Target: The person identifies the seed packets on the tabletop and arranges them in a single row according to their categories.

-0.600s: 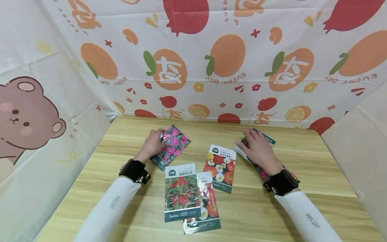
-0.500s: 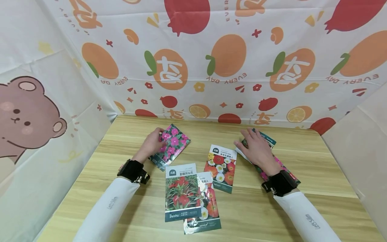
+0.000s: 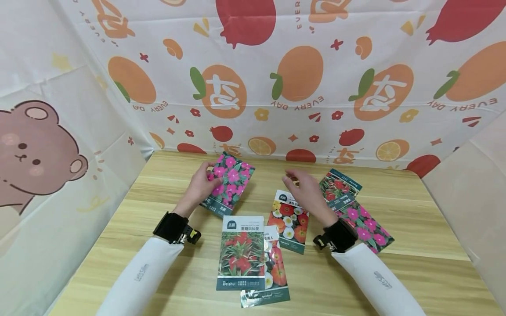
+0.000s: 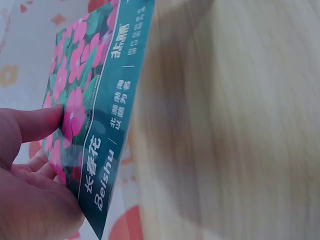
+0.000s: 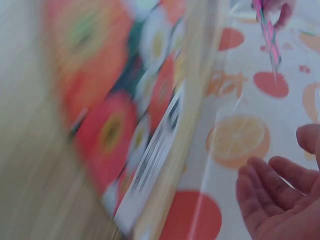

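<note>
My left hand (image 3: 199, 186) pinches a seed packet with pink flowers (image 3: 234, 179), thumb on its front face. In the left wrist view this packet (image 4: 82, 85) is tilted up off the tabletop. My right hand (image 3: 306, 191) hovers with loosely bent fingers and holds nothing; in the right wrist view its fingers (image 5: 272, 192) are spread from the thumb. Just below it lies a poppy seed packet (image 3: 287, 221). Nearer to me, a red-flowered seed packet (image 3: 241, 254) partly covers a second poppy packet (image 3: 277, 270).
At the right, another pink-flowered packet (image 3: 367, 226) overlaps another red-flowered packet (image 3: 336, 184). All these lie on a wood-grain table (image 3: 415, 272). A fruit-printed cloth (image 3: 257, 83) rises behind the table's back edge.
My left hand has raised the pink-flowered packet off the table. My right hand has left the two packets at the right and moved leftward. The red-flowered packet in front has turned slightly.
</note>
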{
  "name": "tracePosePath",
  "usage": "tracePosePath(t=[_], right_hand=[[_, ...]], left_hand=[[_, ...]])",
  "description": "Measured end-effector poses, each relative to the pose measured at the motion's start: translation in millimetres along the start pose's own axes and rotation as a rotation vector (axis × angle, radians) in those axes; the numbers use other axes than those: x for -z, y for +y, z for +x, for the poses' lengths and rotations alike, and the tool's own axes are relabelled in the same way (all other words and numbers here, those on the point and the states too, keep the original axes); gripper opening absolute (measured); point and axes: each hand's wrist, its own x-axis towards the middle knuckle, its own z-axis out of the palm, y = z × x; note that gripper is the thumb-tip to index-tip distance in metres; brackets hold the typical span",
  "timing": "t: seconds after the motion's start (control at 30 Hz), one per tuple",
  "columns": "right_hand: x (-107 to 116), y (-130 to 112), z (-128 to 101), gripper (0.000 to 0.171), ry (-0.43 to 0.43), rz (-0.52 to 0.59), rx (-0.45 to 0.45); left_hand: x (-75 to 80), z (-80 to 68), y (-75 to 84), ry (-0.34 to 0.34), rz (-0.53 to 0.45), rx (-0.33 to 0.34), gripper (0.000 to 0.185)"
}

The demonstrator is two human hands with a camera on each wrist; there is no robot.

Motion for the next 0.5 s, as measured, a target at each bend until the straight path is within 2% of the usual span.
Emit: tracePosePath(t=[0.07, 0.2, 0.3, 0.4, 0.5], right_hand=[[-13, 2, 5, 0.049, 0.022, 0.047, 0.05], [-28, -12, 15, 0.046, 0.014, 0.185, 0.026], [-28, -36, 19, 0.04, -0.009, 0.363, -0.083], [-31, -44, 25, 0.037, -0.013, 0.505, -0.191], [-33, -46, 27, 0.037, -0.005, 0.596, -0.277]], left_hand=[[-4.4, -1.5, 6.8, 0.014, -0.004, -0.014, 0.058], [-12.4, -4.3, 17.9, 0.038, -0.01, -0.04, 0.057], [-18.4, -6.0, 24.2, 0.039, -0.024, -0.059, 0.056], [-24.4, -6.2, 27.1, 0.043, -0.024, -0.067, 0.056], [-30.3, -6.2, 27.9, 0.051, -0.01, -0.075, 0.056]])
